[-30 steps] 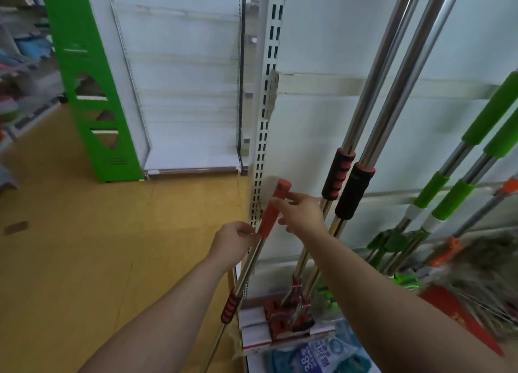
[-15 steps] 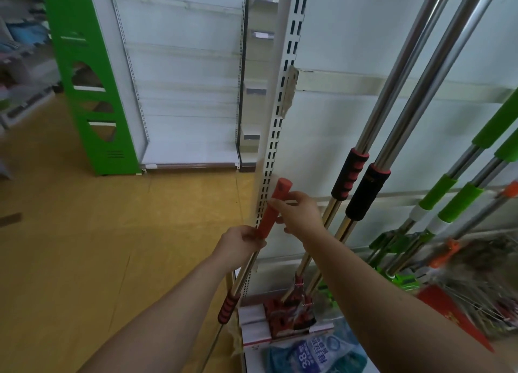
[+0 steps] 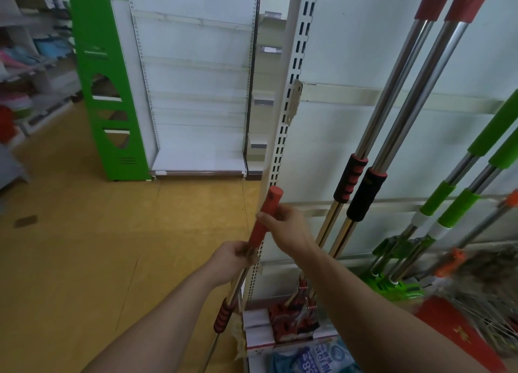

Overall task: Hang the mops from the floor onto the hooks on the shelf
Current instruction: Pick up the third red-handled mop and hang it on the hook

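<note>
I hold a mop with a metal pole and a red end grip [image 3: 268, 207], tilted up toward the slotted shelf upright [image 3: 291, 97]. My left hand [image 3: 230, 263] is closed around the pole just below the red grip. My right hand [image 3: 286, 228] pinches the red grip higher up. A lower red-and-black grip [image 3: 222, 316] shows beneath my left hand. The mop's head is out of sight below. Two red-topped mops [image 3: 398, 114] hang against the white back panel to the right, their red heads [image 3: 294, 319] near the floor. No hook is visible.
Green-handled mops [image 3: 459, 201] and an orange-jointed mop [image 3: 454, 260] lean further right. Packaged goods [image 3: 308, 356] lie at the shelf base. An empty white shelf unit with a green end panel [image 3: 95, 92] stands across the yellow floor [image 3: 84, 246]. Stocked shelves line the far left.
The view has shifted so the shelf and hanging mops sit further right and higher. My right hand has slid slightly down the red grip. Both hands keep hold of the mop.
</note>
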A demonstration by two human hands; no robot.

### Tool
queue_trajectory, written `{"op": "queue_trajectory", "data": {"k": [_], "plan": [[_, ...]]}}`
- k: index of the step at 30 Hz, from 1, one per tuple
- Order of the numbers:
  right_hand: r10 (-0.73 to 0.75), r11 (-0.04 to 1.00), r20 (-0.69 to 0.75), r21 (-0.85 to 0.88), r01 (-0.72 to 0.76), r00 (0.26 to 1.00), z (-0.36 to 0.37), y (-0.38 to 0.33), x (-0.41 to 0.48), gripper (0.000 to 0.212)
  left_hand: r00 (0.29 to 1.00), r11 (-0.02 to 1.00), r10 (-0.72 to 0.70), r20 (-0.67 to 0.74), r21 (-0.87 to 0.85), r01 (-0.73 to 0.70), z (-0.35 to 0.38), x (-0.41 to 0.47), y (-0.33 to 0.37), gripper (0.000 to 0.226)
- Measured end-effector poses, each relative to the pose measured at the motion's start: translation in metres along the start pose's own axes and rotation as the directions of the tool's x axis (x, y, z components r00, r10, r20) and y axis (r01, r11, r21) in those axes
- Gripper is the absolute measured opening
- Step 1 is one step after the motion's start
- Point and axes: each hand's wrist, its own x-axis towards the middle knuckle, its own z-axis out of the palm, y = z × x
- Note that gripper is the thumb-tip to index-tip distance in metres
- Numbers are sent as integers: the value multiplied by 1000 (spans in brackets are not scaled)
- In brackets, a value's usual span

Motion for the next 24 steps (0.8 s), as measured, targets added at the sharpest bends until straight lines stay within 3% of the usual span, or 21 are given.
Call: {"op": "queue_trajectory", "data": {"k": [9,17,24], "plan": [[-24,998,-44,51,26,999,12,-3,-18,28,999,998,-30,-12,64,31,-5,-23,-8,13],[-28,997,-67,72,33,997,21,-4,-35,30,998,986,-59,8,156,57,-15,-46,-3,31],[-98,991,-70,83,104,993,20,-19,-50,36,999,977,-27,-20,209,30,-21,-73,24,18]]}}
